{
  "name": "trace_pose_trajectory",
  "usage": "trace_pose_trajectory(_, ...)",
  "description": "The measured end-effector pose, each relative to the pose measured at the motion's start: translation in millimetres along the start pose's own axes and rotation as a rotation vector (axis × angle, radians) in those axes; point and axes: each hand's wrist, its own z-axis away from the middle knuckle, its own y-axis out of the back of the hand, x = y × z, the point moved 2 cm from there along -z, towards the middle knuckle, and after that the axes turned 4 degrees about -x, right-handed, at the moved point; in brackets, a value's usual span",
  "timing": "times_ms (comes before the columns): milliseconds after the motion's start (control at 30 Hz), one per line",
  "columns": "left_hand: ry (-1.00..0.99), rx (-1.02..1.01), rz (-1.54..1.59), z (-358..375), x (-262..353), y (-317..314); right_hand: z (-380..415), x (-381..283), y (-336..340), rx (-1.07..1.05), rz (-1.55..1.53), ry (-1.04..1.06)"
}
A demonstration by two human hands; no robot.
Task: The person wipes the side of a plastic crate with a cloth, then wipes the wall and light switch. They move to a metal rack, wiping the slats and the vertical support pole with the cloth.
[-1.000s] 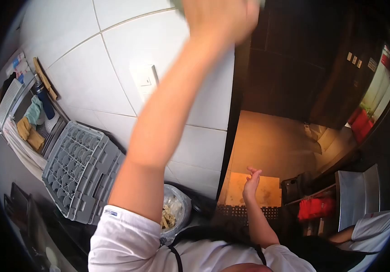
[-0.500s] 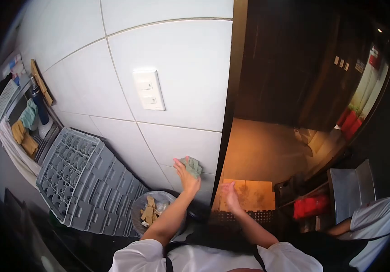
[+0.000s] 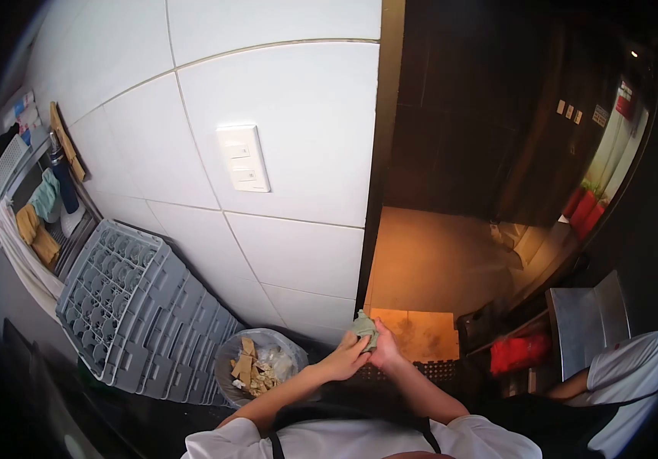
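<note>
Cloth: a small green cloth (image 3: 365,327) is bunched up between both hands, low by the wall corner.
Left hand (image 3: 346,356): closed on the cloth from the left.
Right hand (image 3: 387,350): closed on the cloth from the right, touching the left hand.
Bin (image 3: 256,367): just left of the hands, with brown scraps inside.
Gray racks (image 3: 130,306): lean on the white tile wall (image 3: 298,138).
Switch (image 3: 243,158): high up on the wall.

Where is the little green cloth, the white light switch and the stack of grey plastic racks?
Small green cloth (image 3: 365,327), head view, on its bunched middle between the hands.
White light switch plate (image 3: 243,158), head view, on its flat front.
Stacked grey plastic dish racks (image 3: 126,302), head view, on the top rack's grid.
</note>
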Motion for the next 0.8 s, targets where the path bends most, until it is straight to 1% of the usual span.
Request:
trace_pose_trajectory(33,0.021,0.034,-0.030,12,3,7,-5,-2,1,-0.008,-0.060,-0.024)
trace_pose_trajectory(100,0.060,0.106,-0.091,40,15,22,-6,-57,-32,-0.075,-0.170,0.113)
trace_pose_trajectory(133,0.105,0.119,-0.069,59,-10,11,7,-93,-67,-0.140,-0.117,0.249)
trace_pose_trajectory(167,0.235,0.109,0.009,81,-36,-1,25,-130,-110,-0.207,-0.065,0.386)
trace_pose_trajectory(200,0.366,0.095,0.088,106,-63,-15,39,-161,-141,-0.200,-0.015,0.561)
trace_pose_trajectory(233,0.593,-0.044,-0.045,135,-107,-39,52,-187,-175,-0.340,0.131,0.826)
trace_pose_trajectory(267,0.818,-0.191,-0.177,161,-137,-55,66,-206,-204,-0.477,0.284,1.087)
trace_pose_trajectory(300,0.926,-0.253,-0.130,181,-136,-53,81,-218,-229,-0.531,0.474,1.344)
trace_pose_trajectory(333,1.035,-0.319,-0.090,201,-134,-50,87,-222,-246,-0.558,0.515,1.476)
trace_pose_trajectory(400,0.985,-0.163,-0.033,262,-206,-101,90,-227,-287,-0.418,1.030,2.045)
trace_pose_trajectory(467,1.129,-0.179,0.038,297,-200,-111,80,-212,-311,-0.204,1.651,2.300)
trace_pose_trajectory(500,1.175,-0.178,0.064,308,-197,-114,59,-197,-309,-0.301,1.988,2.053)
trace_pose_trajectory(533,1.211,-0.165,0.091,316,-194,-117,36,-182,-306,-0.392,2.303,1.944)
trace_pose_trajectory(600,1.252,-0.136,0.124,328,-191,-120,12,-157,-272,-0.683,2.833,1.677)
trace_pose_trajectory(700,1.279,-0.088,0.173,331,-188,-128,14,-148,-258,-1.114,3.065,1.450)
trace_pose_trajectory(733,1.288,-0.075,0.182,333,-187,-127,5,-159,-259,-1.117,2.874,1.659)
trace_pose_trajectory(800,1.302,-0.046,0.193,333,-188,-123,39,-189,-320,-0.834,2.850,1.638)
